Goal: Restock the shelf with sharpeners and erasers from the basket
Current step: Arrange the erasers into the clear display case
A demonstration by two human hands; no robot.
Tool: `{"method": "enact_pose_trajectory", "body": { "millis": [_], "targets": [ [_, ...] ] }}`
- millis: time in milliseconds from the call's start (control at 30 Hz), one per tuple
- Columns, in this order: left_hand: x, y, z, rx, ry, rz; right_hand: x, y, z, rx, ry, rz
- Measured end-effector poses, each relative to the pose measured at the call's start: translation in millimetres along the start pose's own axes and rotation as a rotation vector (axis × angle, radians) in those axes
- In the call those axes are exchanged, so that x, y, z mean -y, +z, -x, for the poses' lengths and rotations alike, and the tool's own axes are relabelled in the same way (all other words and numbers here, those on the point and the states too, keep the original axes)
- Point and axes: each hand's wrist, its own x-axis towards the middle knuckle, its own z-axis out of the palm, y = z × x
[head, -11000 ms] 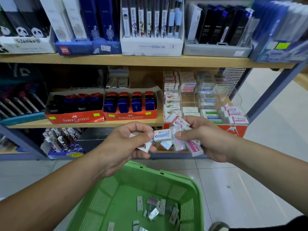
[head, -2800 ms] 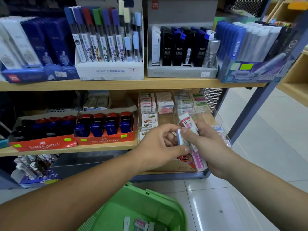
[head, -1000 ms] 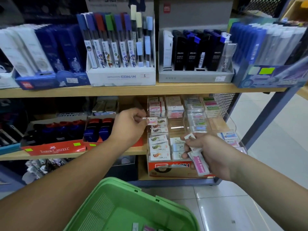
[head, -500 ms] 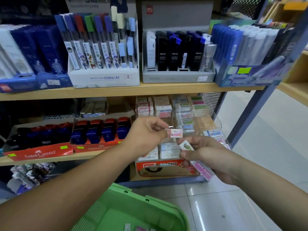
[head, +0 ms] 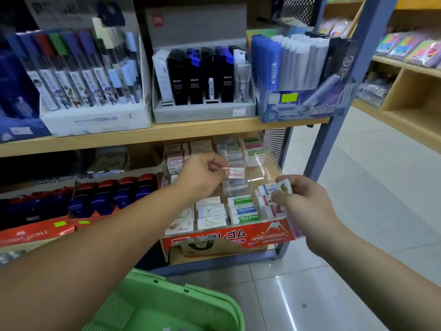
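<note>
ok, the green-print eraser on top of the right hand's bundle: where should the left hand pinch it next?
Its free upper end, probably. The green-print eraser sticks up out of the right hand, whose fingers grip the bundle below. Come from the left and above, pinching its flat faces. The left hand first has to place its pink eraser.

Pen boxes (head: 95,96) sat on upper shelf (head: 202,127); eraser rack (head: 226,237) stood beneath, sharpener boxes (head: 114,201) just left of it. Basket (head: 181,299) sat lower, in front. Left hand (head: 202,177) held eraser (head: 236,173) over rack; right hand (head: 307,209) held eraser bundle (head: 274,189) at rack's right end.
</note>
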Motion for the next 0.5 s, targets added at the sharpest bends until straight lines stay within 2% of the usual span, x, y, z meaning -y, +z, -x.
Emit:
{"method": "enact_pose_trajectory", "body": {
  "millis": [233, 367, 500],
  "targets": [
    [7, -26, -15, -0.037, -0.063, -0.053, 11, 26, -7, 0.018, -0.063, -0.091],
    [-13, -1, -28, 0.107, -0.038, -0.046, 15, 19, -16, -0.070, -0.090, -0.158],
    [-30, 38, -44, 0.173, 0.013, -0.136, 10, 2, -20, -0.138, 0.034, -0.252]
  ]
}}
